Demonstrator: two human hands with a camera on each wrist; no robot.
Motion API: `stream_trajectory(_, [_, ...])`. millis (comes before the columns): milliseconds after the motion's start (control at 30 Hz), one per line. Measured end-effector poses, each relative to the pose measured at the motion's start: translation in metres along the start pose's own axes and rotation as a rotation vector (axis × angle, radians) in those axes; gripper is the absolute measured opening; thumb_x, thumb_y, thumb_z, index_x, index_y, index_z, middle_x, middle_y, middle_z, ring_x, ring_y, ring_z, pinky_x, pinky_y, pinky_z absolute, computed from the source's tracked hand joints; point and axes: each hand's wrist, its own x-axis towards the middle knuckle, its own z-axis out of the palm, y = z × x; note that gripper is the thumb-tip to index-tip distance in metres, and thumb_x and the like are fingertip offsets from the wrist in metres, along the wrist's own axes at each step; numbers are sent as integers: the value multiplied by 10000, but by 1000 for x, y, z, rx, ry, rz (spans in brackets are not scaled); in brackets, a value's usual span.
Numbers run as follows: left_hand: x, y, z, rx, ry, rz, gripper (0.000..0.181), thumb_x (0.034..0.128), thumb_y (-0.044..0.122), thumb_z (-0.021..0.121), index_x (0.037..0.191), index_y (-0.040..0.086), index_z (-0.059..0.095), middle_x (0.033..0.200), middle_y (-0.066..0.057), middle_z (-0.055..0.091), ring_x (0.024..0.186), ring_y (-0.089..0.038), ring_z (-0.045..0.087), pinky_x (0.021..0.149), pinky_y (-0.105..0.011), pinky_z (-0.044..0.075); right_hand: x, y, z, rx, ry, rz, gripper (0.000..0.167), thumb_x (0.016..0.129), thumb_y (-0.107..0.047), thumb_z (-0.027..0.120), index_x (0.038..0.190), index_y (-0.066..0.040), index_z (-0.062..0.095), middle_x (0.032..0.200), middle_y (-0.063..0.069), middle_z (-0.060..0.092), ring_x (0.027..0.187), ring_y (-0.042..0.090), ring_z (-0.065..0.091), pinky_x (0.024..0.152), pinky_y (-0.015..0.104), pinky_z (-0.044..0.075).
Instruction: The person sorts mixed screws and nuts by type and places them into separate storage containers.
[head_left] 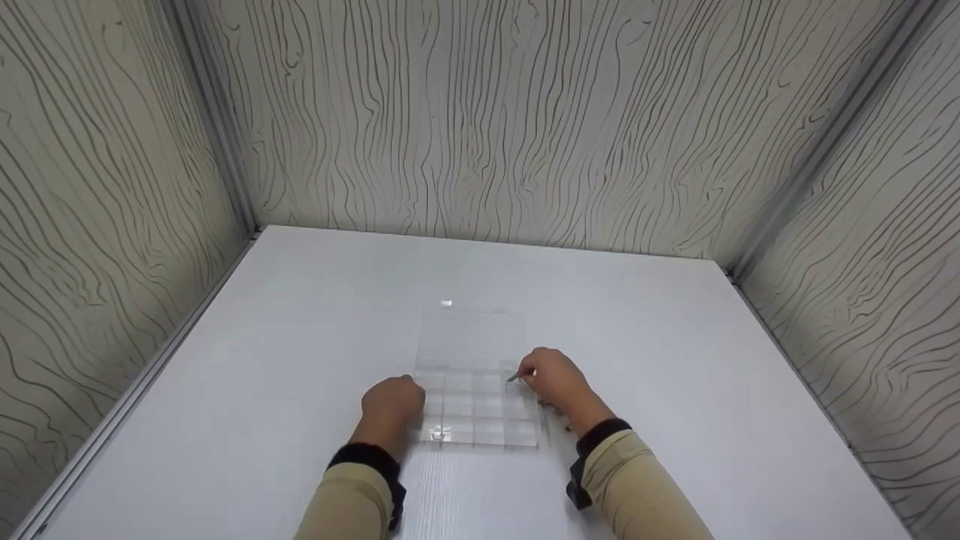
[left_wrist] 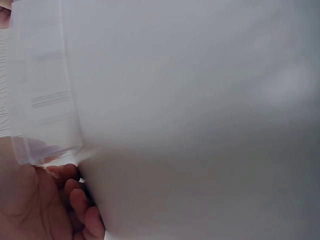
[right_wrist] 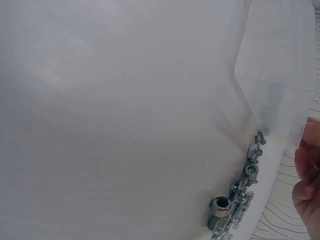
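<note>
A clear plastic compartment box [head_left: 459,409] lies on the white table with its transparent lid [head_left: 472,334] folded back on the far side. At the box's left edge, my left hand [head_left: 394,401] grips the wall with curled fingers; in the left wrist view the hand [left_wrist: 45,200] is at the box's corner [left_wrist: 47,145]. Over the right-hand compartments, my right hand [head_left: 555,377] pinches a small, slender grey piece [head_left: 514,378], its exact kind too small to tell. In the right wrist view only part of the right hand [right_wrist: 308,175] shows, and its fingertips are hidden.
Loose metal hardware [right_wrist: 245,187], with bolts and nut-like pieces, lies in a row on the table right of the box, partly hidden by the right arm in the head view. A wider metal sleeve [right_wrist: 219,212] is among it. Wood-patterned walls [head_left: 480,127] enclose the white table [head_left: 315,315].
</note>
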Motion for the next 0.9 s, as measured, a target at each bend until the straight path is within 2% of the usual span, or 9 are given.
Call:
stream_trajectory(100, [0,0,0,49,4,27,263,777,3,549,1014,29,661,1102,-104,610,901,-252,583,652,-383,524,-1,1,-1,16,13,-20,74,830,-104,651,816,-131,719,796,-40,584,807,167,575,745,336,492])
stream_trajectory(267, [0,-1,0,44,-6,27,172,746,9,583,892,51,665,994,-86,615,821,-237,568,630,-376,516,-2,4,-6,49,53,-48,71,843,-85,632,831,-111,697,830,-23,595,866,201,587,771,357,492])
stream_trajectory(367, [0,-1,-1,52,-15,31,148,724,1,600,843,62,662,986,-80,610,806,-235,561,621,-372,513,-3,7,-11,63,73,-13,77,853,-73,615,869,-98,687,857,-9,597,885,210,587,772,366,493])
stream_trajectory(533, [-1,-2,-2,60,-9,36,154,761,-8,567,848,58,676,1071,-91,611,874,-252,574,667,-381,519,-4,14,-15,32,78,69,70,857,-82,608,880,-104,672,864,-6,591,877,203,582,768,366,492])
stream_trajectory(700, [-1,-1,-2,59,-5,38,164,780,-6,547,861,55,676,1064,-90,613,876,-252,576,670,-385,522,-7,21,-13,-4,40,105,55,833,-76,623,828,-114,663,833,-8,586,833,188,568,740,363,490])
stream_trajectory(900, [-3,1,-2,57,1,27,236,769,-9,561,970,38,675,1149,-109,599,940,-267,581,685,-386,523,-10,31,-12,-26,-87,102,99,786,-67,658,731,-145,633,746,-34,548,704,139,511,643,309,469])
